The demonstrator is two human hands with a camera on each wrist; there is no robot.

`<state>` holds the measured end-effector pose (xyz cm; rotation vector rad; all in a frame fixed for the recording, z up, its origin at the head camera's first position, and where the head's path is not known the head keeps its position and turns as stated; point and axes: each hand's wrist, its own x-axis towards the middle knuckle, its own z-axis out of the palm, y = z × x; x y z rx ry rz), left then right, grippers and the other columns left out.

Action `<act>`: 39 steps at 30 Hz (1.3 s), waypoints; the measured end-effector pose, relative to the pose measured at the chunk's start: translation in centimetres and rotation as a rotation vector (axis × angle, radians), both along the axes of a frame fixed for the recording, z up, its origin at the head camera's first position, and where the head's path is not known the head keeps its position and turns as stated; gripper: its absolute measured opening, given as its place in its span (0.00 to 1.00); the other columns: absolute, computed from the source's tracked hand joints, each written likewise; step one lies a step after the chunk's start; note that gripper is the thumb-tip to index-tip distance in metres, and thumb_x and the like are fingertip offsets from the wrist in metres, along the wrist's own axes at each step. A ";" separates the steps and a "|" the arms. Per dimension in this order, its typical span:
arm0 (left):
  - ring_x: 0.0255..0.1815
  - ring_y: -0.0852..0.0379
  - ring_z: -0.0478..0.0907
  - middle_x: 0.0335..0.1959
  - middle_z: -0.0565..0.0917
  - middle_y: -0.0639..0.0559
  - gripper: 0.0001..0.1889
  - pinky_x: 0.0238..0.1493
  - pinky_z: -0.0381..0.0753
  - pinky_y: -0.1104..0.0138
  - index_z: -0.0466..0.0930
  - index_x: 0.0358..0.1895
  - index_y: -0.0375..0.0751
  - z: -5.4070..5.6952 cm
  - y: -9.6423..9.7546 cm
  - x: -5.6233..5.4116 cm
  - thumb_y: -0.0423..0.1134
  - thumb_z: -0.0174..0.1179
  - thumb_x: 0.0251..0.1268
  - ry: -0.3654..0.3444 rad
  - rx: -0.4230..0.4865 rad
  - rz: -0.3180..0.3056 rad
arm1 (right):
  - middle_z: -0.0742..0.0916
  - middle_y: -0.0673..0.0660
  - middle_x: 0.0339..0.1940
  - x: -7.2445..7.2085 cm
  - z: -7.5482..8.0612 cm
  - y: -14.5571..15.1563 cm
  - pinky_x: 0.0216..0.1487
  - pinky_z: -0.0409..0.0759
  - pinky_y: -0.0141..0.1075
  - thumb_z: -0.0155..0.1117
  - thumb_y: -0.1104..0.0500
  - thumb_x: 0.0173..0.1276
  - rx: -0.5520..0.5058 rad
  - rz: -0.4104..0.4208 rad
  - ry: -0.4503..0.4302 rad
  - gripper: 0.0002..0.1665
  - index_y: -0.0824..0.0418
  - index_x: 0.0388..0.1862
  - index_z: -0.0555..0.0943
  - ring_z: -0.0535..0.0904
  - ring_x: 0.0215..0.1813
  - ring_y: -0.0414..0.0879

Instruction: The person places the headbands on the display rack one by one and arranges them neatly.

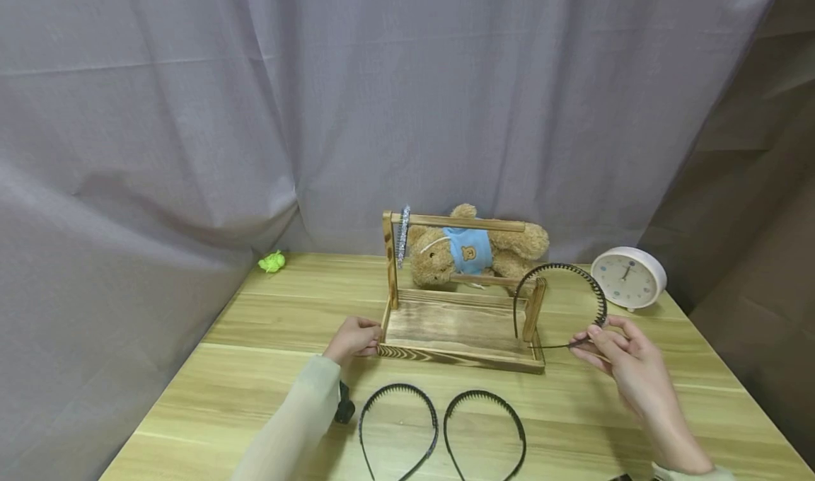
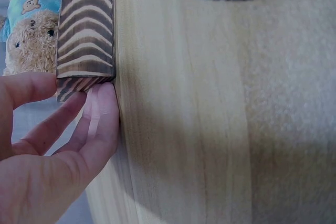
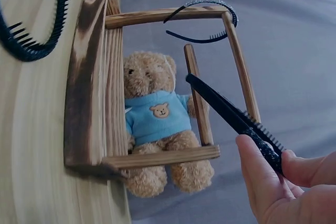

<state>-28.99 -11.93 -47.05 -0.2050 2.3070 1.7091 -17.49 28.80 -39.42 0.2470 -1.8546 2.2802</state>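
A wooden rack [image 1: 458,361] with a tray base and two bars stands on the table. My left hand [image 1: 354,338] grips its front left corner, fingertips against the wood in the left wrist view. My right hand [image 1: 627,357] pinches a black toothed headband [image 1: 560,266] by one side, in front of the rack's right end. A silver glittery headband [image 1: 403,237] hangs at the left end of the upper bar [image 1: 465,221]. The lower bar [image 1: 487,280] has no headband on it. Two dark headbands [image 1: 434,424] [image 1: 523,435] lie side by side on the table before the rack.
Behind the rack lies a teddy bear [image 1: 435,258] in a blue shirt. A white round clock [image 1: 629,277] stands at the back right. Near the back left edge is a small bright green object [image 1: 272,262]. Grey curtain [image 1: 407,99] hangs behind the table.
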 end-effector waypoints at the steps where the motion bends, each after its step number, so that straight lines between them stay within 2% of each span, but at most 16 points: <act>1: 0.26 0.63 0.75 0.30 0.78 0.50 0.20 0.33 0.87 0.71 0.75 0.59 0.25 0.0 0.0 0.0 0.33 0.54 0.67 -0.001 0.003 0.001 | 0.89 0.52 0.34 -0.1 0.1 -0.2 0.44 0.86 0.34 0.56 0.65 0.73 -0.007 -0.004 0.015 0.05 0.60 0.46 0.72 0.87 0.38 0.43; 12: 0.28 0.62 0.74 0.33 0.78 0.48 0.21 0.34 0.86 0.71 0.73 0.60 0.23 0.0 -0.3 0.2 0.33 0.54 0.68 0.004 -0.005 -0.013 | 0.88 0.53 0.34 -1.7 1.2 -2.3 0.45 0.86 0.35 0.56 0.65 0.73 -0.068 -0.098 0.067 0.05 0.65 0.43 0.70 0.87 0.39 0.44; 16: 0.26 0.63 0.74 0.30 0.77 0.49 0.21 0.34 0.86 0.71 0.73 0.60 0.23 -0.1 -0.2 0.3 0.33 0.54 0.68 0.005 -0.002 -0.011 | 0.88 0.53 0.33 -2.3 1.6 -2.7 0.45 0.86 0.34 0.54 0.66 0.74 -0.043 -0.146 0.054 0.02 0.64 0.42 0.70 0.87 0.39 0.43; 21: 0.24 0.64 0.73 0.27 0.77 0.51 0.21 0.31 0.85 0.73 0.75 0.59 0.24 -0.3 -0.2 0.2 0.33 0.54 0.67 0.016 -0.001 -0.009 | 0.88 0.52 0.33 -3.1 2.0 -3.0 0.44 0.86 0.33 0.54 0.66 0.74 -0.032 -0.191 0.041 0.04 0.65 0.42 0.69 0.86 0.38 0.41; 30: 0.25 0.63 0.73 0.27 0.77 0.51 0.21 0.32 0.86 0.71 0.75 0.58 0.22 -0.4 -0.2 0.2 0.32 0.55 0.65 0.038 0.014 0.005 | 0.87 0.50 0.29 -4.7 2.8 -3.9 0.42 0.87 0.33 0.53 0.67 0.74 -0.055 -0.269 -0.006 0.06 0.66 0.39 0.66 0.86 0.35 0.41; 39: 0.25 0.63 0.73 0.27 0.76 0.51 0.20 0.31 0.86 0.72 0.75 0.57 0.21 -0.6 -0.2 0.3 0.31 0.55 0.65 0.039 0.027 0.007 | 0.86 0.50 0.28 -5.8 3.5 -4.9 0.41 0.87 0.32 0.54 0.69 0.73 -0.071 -0.348 -0.043 0.04 0.64 0.38 0.68 0.85 0.34 0.39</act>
